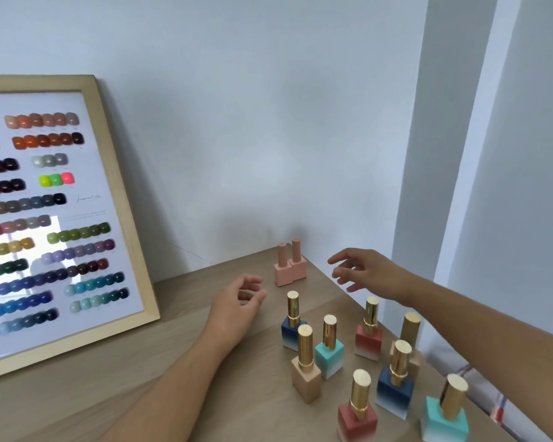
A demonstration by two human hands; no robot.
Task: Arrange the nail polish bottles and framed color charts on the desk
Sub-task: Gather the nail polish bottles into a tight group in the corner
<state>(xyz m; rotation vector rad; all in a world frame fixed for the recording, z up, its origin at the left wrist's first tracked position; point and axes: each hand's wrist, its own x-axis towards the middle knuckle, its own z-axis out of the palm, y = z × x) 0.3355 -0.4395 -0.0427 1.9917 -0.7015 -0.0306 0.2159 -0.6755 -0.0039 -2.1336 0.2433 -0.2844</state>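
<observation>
Wooden desk (205,362) against pale wall (268,122).

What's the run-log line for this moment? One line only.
left hand: empty, near pink bottles | right hand: empty, open | framed chart: leaning on wall | gold-capped bottles: standing

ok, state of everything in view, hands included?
Framed color chart: leaning back against the wall, bottom edge on the desk.
Two pink bottles: upright, capped, side by side at the desk's back corner.
Eight gold-capped bottles: upright, capped, loosely clustered, none held.
Left hand: relaxed, holds nothing.
Right hand: spread open, holds nothing, near the pink bottles.
</observation>
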